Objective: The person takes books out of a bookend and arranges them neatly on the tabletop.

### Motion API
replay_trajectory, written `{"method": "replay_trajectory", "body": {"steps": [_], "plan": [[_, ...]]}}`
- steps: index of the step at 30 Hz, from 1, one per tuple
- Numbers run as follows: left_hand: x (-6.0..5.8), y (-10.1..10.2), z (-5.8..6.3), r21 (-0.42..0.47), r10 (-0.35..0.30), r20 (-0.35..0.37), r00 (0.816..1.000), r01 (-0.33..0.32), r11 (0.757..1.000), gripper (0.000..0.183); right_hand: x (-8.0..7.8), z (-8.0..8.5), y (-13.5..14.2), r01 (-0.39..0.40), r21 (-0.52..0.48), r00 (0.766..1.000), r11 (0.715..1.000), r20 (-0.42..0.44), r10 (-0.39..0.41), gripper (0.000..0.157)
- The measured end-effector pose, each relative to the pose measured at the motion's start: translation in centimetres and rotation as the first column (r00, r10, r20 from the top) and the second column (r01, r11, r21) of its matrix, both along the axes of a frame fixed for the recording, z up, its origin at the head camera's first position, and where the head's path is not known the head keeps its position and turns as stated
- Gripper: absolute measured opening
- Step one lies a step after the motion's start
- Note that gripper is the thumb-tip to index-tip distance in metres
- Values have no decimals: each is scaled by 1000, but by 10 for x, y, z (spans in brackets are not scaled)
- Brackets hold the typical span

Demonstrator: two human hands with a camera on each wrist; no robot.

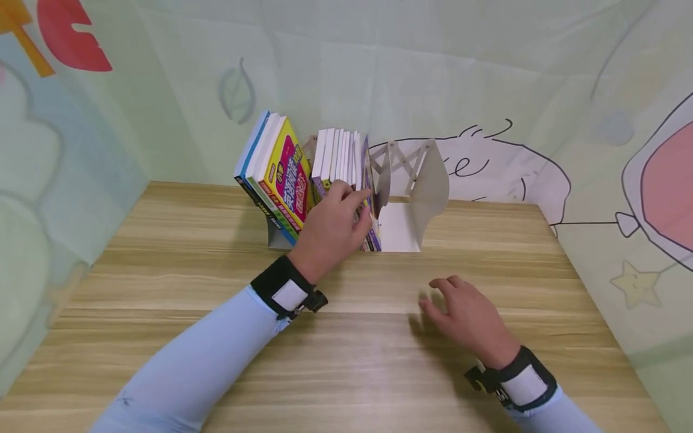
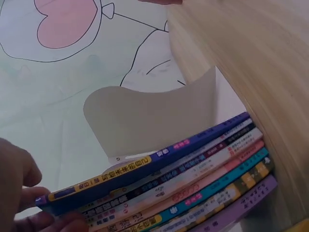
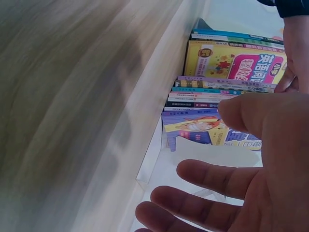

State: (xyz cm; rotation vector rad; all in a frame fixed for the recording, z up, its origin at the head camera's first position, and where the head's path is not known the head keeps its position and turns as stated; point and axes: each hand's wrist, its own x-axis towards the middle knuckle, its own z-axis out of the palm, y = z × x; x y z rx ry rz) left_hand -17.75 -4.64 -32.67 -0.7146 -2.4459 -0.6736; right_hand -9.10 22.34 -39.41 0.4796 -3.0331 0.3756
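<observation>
A: What has the left hand [image 1: 330, 231] got?

B: It seems to pinch the upper end of a purple-spined book [image 2: 159, 157] standing in the middle section of the metal rack [image 1: 397, 225]. The left wrist view shows fingers on both sides of that end, though part of the hold is out of sight.

A: Why up there?

B: Likely because the top is easiest to reach, with the lower end down at the rack's base.

A: And around it?

B: A row of slim books [image 1: 337, 156] stands just to its left in the rack, packed so closely that they probably prop one another up. To its right is the rack's divider [image 1: 384, 174], a likely stop against tipping.

A: The right hand [image 1: 473, 319]?

B: In front of the rack, beyond its right end, over the table [image 1: 368, 349]. Its fingers are spread and loosely bent around nothing, perhaps to leave the other hand room.

A: Farther out?

B: In the rack's left section a yellow-covered book [image 1: 292, 171] and its thick neighbours lean left, presumably having slack to tilt; a printed cloth [image 1: 325, 60] hangs behind the rack
</observation>
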Motion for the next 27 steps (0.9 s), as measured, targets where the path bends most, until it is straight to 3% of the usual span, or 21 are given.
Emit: {"method": "replay_trajectory", "body": {"steps": [8,14,17,21,27], "plan": [[-4,-1,-7,-52,-6,76,997,10,999,26,0,-2,3,-3,0,1000,1000,3,3,47],[2,-2,-9,-27,17,3,1000,-17,1000,16,1,-1,2,-3,-7,1000,1000,-2,3,45],[7,-4,-12,-18,22,-31,999,-22,1000,21,1,-1,3,-3,-7,1000,1000,-11,3,45],[11,-7,-14,43,28,-40,999,-26,999,30,0,-2,3,-10,0,1000,1000,-18,10,44],[21,-14,-12,194,-7,-11,1000,9,981,19,0,-3,5,-5,7,1000,1000,-9,5,43]]}}
